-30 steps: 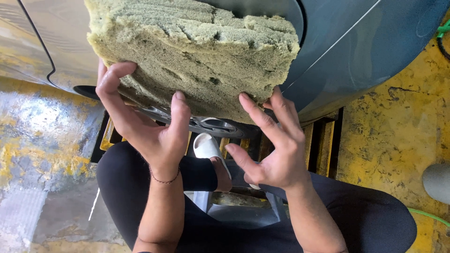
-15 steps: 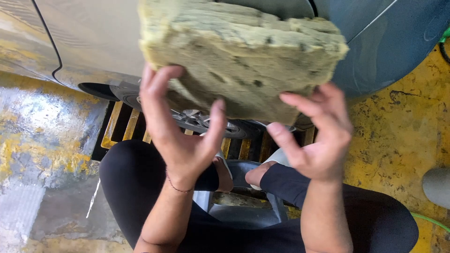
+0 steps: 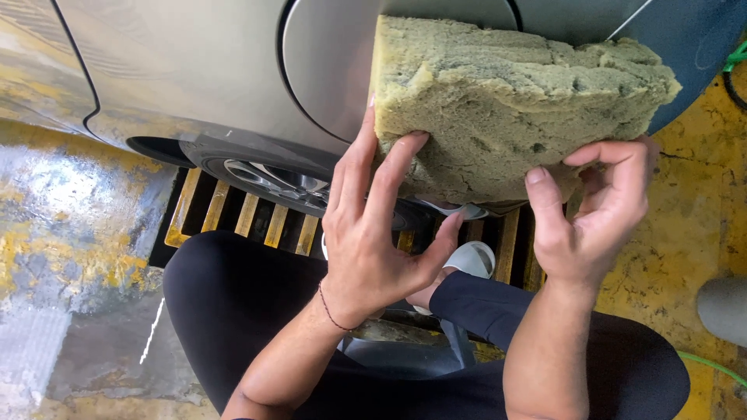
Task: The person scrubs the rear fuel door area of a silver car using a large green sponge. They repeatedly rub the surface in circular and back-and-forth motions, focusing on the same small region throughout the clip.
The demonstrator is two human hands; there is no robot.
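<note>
Head view: left hand (image 3: 373, 249) and right hand (image 3: 595, 222) grip clamped on sponge (image 3: 506, 117), against the car (image 3: 218, 78).

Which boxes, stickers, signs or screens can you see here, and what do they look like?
None: no box, sticker, sign or screen shows.
Big sponge: thick, rough, greenish-yellow block, held against the grey car panel.
Left hand: fingers on the sponge's lower left edge.
Right hand: gripping the sponge's lower right edge.
Floor grate: yellowish bars under the car's wheel.
</note>
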